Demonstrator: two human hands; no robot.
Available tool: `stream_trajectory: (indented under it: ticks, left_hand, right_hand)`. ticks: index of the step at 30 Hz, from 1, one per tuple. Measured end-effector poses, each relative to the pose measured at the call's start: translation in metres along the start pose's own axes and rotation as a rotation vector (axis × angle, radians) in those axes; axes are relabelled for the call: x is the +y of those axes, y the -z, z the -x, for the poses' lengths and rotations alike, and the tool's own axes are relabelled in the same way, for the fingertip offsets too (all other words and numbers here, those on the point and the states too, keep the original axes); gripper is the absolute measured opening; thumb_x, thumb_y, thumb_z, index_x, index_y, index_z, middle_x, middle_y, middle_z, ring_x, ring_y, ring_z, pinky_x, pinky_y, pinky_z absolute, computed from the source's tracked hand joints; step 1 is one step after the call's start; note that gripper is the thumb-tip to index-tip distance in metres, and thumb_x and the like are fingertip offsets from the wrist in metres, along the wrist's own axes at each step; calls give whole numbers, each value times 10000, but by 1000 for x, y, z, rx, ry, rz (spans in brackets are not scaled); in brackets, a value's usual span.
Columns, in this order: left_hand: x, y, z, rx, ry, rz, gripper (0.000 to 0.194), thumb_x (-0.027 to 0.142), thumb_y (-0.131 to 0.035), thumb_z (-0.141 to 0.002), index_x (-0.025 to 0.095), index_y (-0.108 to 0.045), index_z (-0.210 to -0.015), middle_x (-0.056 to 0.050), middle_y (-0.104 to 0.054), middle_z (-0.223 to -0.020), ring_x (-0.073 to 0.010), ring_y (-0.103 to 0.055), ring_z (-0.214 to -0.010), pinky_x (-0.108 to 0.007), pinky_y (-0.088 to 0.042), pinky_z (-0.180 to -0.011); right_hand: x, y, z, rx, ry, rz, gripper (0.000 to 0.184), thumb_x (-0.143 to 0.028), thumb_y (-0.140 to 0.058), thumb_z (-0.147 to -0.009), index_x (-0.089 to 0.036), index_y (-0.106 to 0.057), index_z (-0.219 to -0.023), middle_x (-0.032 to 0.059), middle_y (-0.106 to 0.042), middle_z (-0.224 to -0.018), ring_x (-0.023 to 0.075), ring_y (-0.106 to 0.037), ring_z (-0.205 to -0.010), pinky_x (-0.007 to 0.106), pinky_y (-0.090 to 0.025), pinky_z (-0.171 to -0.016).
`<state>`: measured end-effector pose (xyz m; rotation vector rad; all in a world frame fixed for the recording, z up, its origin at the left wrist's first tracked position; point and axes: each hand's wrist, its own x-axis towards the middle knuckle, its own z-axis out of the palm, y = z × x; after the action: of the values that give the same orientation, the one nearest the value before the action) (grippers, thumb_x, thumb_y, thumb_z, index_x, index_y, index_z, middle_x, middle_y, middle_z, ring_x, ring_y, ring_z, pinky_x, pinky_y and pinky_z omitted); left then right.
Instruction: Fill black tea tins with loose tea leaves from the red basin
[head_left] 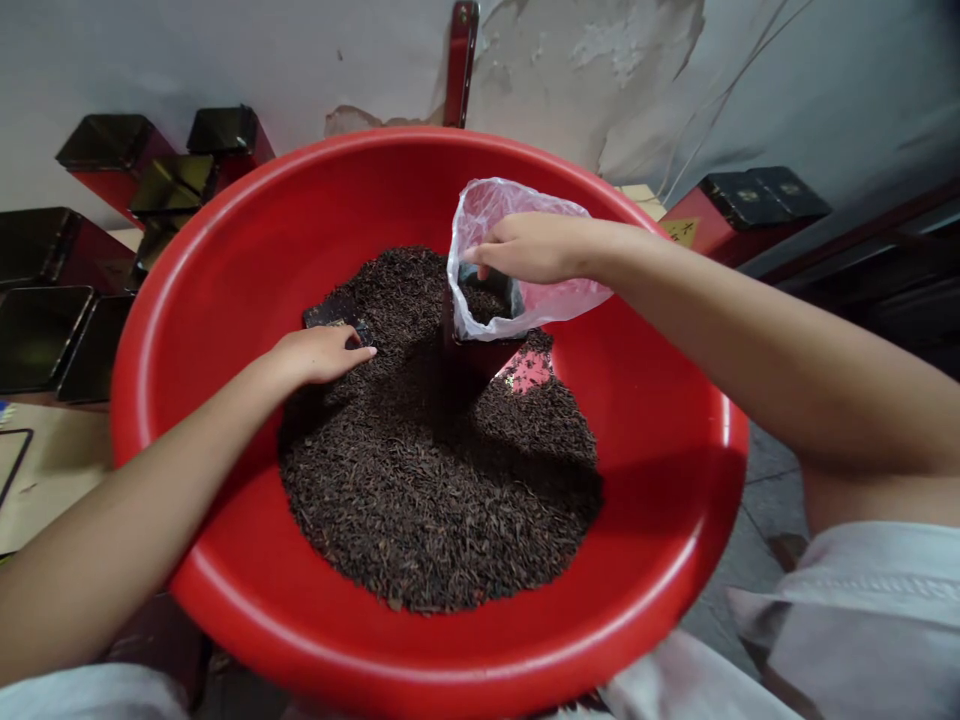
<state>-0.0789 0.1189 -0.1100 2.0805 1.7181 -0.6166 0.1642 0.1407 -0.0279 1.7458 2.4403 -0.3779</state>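
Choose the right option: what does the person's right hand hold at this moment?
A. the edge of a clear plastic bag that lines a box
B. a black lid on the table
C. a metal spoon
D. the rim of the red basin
A: the right hand pinches the open edge of the clear plastic bag, which lines a dark red box standing in the loose tea.

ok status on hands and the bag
Left hand gripping dark scoop in loose tea. Right hand pinching bag open over box. Nothing blocking.
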Motion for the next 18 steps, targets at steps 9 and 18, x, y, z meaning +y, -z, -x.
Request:
stream_trajectory:
  ticks: [9, 18]
  left_hand:
    - [1, 1, 1, -5, 15, 5, 492, 488, -366, -915, 162, -536, -1241, -110, -578, -1295, -278, -555, -1166, -351, -435, -953]
    - [0, 8, 4, 36, 35, 18, 506, 510, -349, -909, 184, -540, -1246, -96, -590, -1284, -276, -564, -1152, -338, -443, -928]
  right_hand:
    - [4, -2, 14, 373, 95, 126, 390, -433, -450, -902, -127, -690, -878, 123, -678, -812, 260, -640, -816, 360, -459, -736]
    - [-51, -20, 62, 598, 594, 53, 413, -440, -427, -888, -104, -646, -988, 157, -618, -1006, 290, -557, -975, 439, -416, -864]
